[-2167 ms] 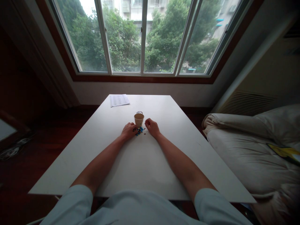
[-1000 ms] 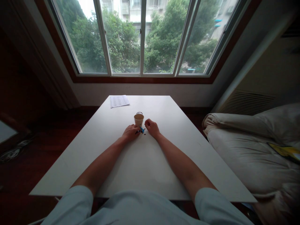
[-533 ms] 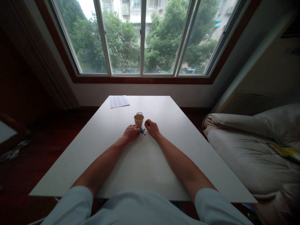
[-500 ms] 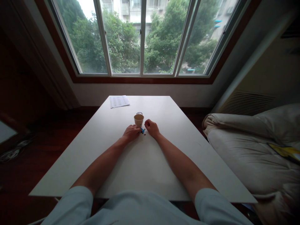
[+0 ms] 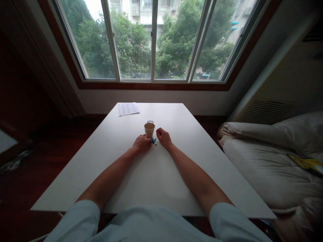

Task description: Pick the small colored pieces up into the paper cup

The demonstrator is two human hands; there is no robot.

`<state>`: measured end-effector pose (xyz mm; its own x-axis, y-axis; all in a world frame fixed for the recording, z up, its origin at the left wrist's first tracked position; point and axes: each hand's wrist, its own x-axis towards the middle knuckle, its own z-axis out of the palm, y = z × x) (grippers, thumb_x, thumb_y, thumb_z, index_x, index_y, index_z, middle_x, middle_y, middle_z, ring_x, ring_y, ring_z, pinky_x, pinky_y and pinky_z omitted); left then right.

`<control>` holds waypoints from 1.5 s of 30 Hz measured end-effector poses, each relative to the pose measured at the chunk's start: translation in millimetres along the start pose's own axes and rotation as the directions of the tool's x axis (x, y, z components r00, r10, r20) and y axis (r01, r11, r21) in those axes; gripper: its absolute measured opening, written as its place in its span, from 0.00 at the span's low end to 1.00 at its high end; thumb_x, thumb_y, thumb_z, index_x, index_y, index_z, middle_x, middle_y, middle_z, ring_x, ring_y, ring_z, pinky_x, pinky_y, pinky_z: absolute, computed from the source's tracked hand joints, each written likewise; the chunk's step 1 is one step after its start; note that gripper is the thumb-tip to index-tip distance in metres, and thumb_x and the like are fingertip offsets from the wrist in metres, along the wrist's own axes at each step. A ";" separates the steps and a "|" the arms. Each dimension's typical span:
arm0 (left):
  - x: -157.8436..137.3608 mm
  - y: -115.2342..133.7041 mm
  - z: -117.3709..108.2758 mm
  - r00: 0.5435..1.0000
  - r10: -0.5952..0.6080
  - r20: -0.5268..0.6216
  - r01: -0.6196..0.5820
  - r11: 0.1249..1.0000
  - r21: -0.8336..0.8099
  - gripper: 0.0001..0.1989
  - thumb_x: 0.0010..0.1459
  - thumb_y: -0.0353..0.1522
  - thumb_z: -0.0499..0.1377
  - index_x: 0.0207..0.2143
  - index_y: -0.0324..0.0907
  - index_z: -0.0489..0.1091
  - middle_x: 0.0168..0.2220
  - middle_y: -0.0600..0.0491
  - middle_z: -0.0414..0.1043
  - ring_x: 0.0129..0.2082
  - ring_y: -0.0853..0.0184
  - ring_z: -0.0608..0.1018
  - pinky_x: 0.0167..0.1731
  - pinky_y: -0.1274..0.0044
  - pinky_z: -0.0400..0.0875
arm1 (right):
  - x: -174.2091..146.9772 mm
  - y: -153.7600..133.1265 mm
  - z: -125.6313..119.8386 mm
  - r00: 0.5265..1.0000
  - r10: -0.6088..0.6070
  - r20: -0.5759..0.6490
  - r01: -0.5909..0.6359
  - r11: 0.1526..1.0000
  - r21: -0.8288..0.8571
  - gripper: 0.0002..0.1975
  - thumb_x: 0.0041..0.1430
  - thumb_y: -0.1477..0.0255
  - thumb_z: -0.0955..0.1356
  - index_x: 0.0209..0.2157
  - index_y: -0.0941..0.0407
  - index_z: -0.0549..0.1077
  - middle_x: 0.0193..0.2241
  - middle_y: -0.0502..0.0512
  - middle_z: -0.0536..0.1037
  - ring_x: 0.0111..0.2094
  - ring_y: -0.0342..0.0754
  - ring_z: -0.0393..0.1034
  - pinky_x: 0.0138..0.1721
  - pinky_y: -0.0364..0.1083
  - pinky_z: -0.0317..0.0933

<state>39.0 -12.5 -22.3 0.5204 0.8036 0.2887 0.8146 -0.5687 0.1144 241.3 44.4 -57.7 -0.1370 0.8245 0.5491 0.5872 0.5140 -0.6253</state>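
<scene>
Near the middle of the frame, the left hand (image 5: 142, 143) lay over the small colored pieces (image 5: 153, 140), just below the paper cup (image 5: 149, 130). Two seconds earlier those pieces had shown as a broader pile beside its fingertips; since then the hand had shifted rightward in the frame, leaving only a blue and dark cluster visible at its fingers. Its grip was bent downward, but whether it held any pieces or merely covered them could not be told. One dark piece (image 5: 155, 145) lay apart, slightly lower right of the cluster. The right hand (image 5: 163, 137) had barely moved: right of the cup, its fingers curled into a narrow grip, contents hidden. The cup had stayed upright on the white table (image 5: 148, 181). Judging by this, the work in hand had turned to the pieces under the left hand, with some remaining outside it.
</scene>
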 end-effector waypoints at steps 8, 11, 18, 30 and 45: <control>1.0 -3.7 0.2 1.000 0.009 0.021 -0.007 0.994 -0.108 0.15 0.62 0.31 0.54 0.45 0.45 0.79 0.45 0.47 0.76 0.46 0.58 0.74 0.48 0.68 0.65 | -1.0 -4.1 -2.5 1.000 0.018 0.009 -0.018 1.000 0.004 0.09 0.59 0.71 0.63 0.39 0.53 0.73 0.25 0.48 0.73 0.26 0.45 0.63 0.33 0.43 0.57; 1.4 -4.2 1.4 1.000 -0.004 0.027 0.007 0.993 -0.115 0.16 0.63 0.31 0.53 0.46 0.45 0.79 0.45 0.47 0.76 0.46 0.58 0.73 0.48 0.68 0.65 | -1.3 -4.5 -2.8 1.000 0.018 0.010 -0.018 1.000 0.003 0.08 0.60 0.70 0.63 0.38 0.53 0.73 0.25 0.48 0.74 0.26 0.44 0.63 0.33 0.43 0.57; 1.8 -4.1 1.6 1.000 -0.024 0.016 0.025 0.998 -0.054 0.16 0.61 0.31 0.53 0.45 0.45 0.80 0.43 0.47 0.76 0.44 0.60 0.74 0.46 0.69 0.67 | -1.2 -4.8 -3.0 1.000 0.018 0.012 -0.018 1.000 -0.005 0.08 0.61 0.70 0.63 0.38 0.53 0.73 0.25 0.48 0.73 0.26 0.44 0.63 0.33 0.43 0.58; 1.3 -0.5 -1.3 1.000 0.007 0.011 -0.007 0.999 -0.047 0.14 0.61 0.31 0.54 0.42 0.45 0.80 0.43 0.48 0.77 0.44 0.59 0.75 0.46 0.69 0.66 | -0.3 -7.2 -4.0 0.999 0.042 0.024 -0.042 0.999 -0.013 0.07 0.60 0.69 0.64 0.37 0.53 0.73 0.25 0.48 0.73 0.26 0.44 0.63 0.32 0.43 0.58; 0.9 -3.6 3.7 1.000 0.002 -0.020 -0.002 1.000 0.015 0.10 0.59 0.29 0.56 0.39 0.44 0.76 0.40 0.48 0.76 0.42 0.61 0.75 0.44 0.71 0.68 | -1.1 -5.5 -2.9 1.000 0.021 0.018 -0.021 1.000 -0.003 0.07 0.60 0.70 0.64 0.37 0.53 0.73 0.25 0.48 0.73 0.26 0.44 0.63 0.32 0.43 0.58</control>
<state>37.4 -9.0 -26.0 0.5171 0.7986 0.3080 0.8173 -0.5676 0.0996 240.5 39.9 -53.3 -0.1389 0.8389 0.5262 0.5924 0.4962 -0.6347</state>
